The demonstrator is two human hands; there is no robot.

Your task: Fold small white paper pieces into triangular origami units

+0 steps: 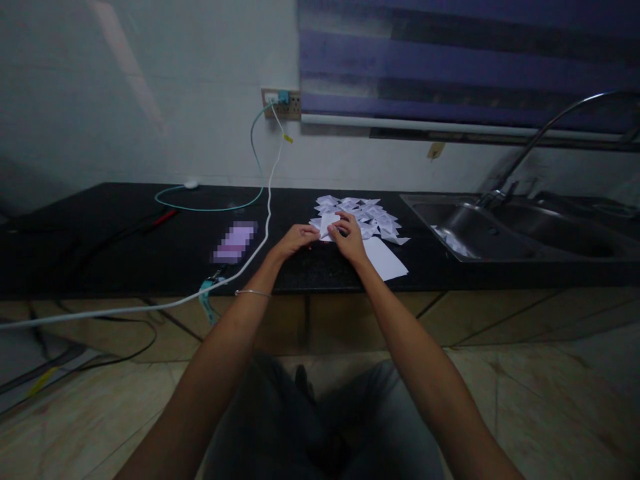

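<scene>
Both hands pinch a small white paper [329,225] above the black counter [135,267] — the left hand [299,238] at its left edge, the right hand [347,235] at its right — just in front of the folded papers [373,212], though its folds look blurry.

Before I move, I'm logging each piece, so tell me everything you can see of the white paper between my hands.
The paper is plain white and looks thin, its outline angular; any creases are too blurred to tell. It sits at the near side of the folded papers. The left hand touches its left side; the right hand covers part of its right. Whether it rests flat is unclear.
</scene>
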